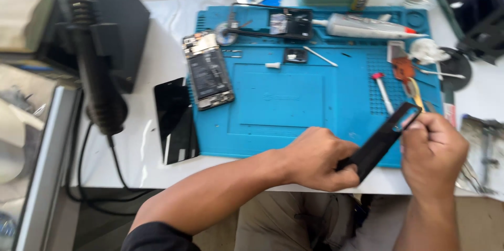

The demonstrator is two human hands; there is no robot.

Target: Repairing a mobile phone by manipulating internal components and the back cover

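Opened phone (208, 70), dark screen panel (175, 119), perhaps a glue tube (367, 27), on blue mat (278, 98).

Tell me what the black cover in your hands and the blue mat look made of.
Black cover: looks like matte plastic, dull with no glare, cut-out at one end; blur leaves it open. Blue mat: likely silicone or rubber, flat sheen, moulded trays and dimple grid.

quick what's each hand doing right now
Left hand: closed on the lower end of the black phone frame.
Right hand: closed, pinching the frame's upper end.
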